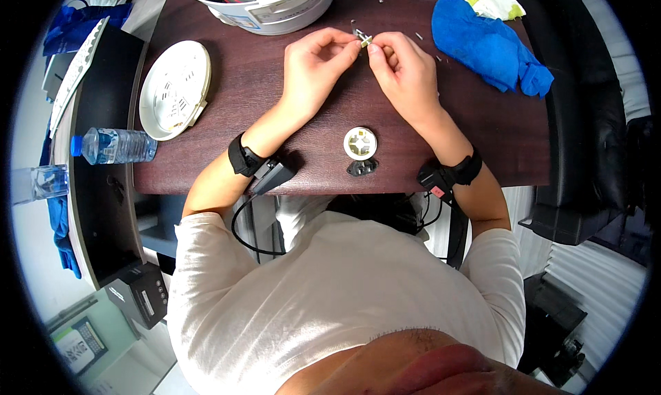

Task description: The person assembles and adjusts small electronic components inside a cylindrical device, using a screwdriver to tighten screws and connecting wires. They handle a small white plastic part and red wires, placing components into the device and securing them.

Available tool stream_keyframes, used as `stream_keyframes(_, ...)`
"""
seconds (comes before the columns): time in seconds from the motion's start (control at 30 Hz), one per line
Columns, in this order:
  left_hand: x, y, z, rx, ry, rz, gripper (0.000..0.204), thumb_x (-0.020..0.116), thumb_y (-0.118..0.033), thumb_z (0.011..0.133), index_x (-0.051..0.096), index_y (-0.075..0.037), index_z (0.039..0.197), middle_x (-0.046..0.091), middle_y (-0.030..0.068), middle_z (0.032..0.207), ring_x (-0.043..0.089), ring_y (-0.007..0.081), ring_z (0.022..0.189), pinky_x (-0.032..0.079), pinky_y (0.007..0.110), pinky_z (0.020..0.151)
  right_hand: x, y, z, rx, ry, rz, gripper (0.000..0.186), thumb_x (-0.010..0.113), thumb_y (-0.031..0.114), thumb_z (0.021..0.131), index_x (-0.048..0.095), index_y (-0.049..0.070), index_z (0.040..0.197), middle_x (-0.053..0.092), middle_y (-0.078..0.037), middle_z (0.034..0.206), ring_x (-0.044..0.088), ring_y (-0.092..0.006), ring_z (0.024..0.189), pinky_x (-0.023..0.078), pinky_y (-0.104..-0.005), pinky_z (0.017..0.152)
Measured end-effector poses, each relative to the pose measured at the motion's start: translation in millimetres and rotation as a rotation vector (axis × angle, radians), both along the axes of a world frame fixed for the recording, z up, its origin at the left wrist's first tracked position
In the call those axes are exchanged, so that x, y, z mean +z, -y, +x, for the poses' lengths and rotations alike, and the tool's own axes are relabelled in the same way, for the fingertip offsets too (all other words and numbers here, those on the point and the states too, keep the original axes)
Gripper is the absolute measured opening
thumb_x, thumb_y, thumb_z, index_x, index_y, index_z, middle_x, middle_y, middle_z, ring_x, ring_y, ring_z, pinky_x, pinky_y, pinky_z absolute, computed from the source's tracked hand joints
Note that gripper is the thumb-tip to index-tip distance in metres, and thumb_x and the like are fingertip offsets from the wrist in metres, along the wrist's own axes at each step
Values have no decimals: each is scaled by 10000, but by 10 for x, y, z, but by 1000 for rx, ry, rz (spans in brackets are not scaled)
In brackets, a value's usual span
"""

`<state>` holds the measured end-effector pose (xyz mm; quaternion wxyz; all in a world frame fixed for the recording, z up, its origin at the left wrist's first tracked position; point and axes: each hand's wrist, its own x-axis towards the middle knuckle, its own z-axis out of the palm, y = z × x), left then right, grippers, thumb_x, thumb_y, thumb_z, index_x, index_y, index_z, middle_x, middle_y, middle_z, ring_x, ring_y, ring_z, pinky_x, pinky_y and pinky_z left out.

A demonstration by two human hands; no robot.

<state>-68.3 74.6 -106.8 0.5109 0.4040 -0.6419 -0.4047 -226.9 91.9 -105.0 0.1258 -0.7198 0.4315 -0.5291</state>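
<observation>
While both hands meet in the upper middle of the frame, they share one tiny metal part (363, 38) between them, held just above the dark brown table (482, 147). The left hand (313, 68) pinches it from the left with thumb and forefinger pressed together, the other fingers curled loosely under; the right hand (406, 71) pinches it from the right in the same way, its fingertips almost touching those of the left. What exactly the part is cannot be told at this size; it looks like a small pale clip or screw with a shiny end.

Such a piece should be very light and stiff, and its smooth metal is likely slippery, so it could easily spring out of the grip and get lost among the small loose bits (418, 36) scattered just to the right of the hands. A fingertip pinch on its wider body, not on the thin end, seems the safest hold, with little force needed.

Just above the hands, at the top edge, stands a white cooker body (275, 13). At upper right lies a crumpled blue cloth (492, 47). At left rests a round white lid (173, 89), and left of that a water bottle (113, 146) lies on its side on a black surface. Below the hands, near the table's front edge, sit a small round white fitting (360, 143) and, touching or just beside it, a black plug socket (361, 167). Each wrist wears a black strap with a cable.
</observation>
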Motion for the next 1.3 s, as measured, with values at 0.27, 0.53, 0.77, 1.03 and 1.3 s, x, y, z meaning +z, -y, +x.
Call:
stream_keyframes(0.27,104,195,-242,54,219,-356,103,663,-70,816,648,27,849,644,55,768,600,88,650,482,220,592,-4,88,-85,-75,144,61,76,585,80,846,579,5,840,617,-161,717,619,-307,603,462,-349,507)
stream_keyframes(0.53,112,415,-442,38,364,-521,98,665,-80,796,647,13,823,625,79,717,607,124,608,472,241,552,-58,184,-252,-176,75,54,131,547,120,873,561,6,812,607,-196,730,606,-366,663,465,-422,564)
stream_keyframes(0.77,146,502,-569,-18,359,-547,84,659,-66,794,640,13,815,626,83,724,621,134,621,495,245,558,-55,226,-380,-206,6,18,138,529,128,893,557,4,840,610,-192,744,605,-376,688,470,-434,585)
stream_keyframes(1.03,146,614,-608,-65,397,-702,65,664,-16,772,634,1,827,612,90,750,631,174,627,519,260,562,-71,228,-433,210,732,555,206,425,176,944,524,25,846,464,-3,601,419,-105,461,339,-252,436)
stream_keyframes(1.3,196,657,-574,-86,426,-772,93,682,-26,760,631,-6,835,608,87,751,626,182,624,508,262,538,64,195,-508,643,1175,864,217,406,213,950,515,62,840,371,43,585,316,-53,441,245,-219,406)
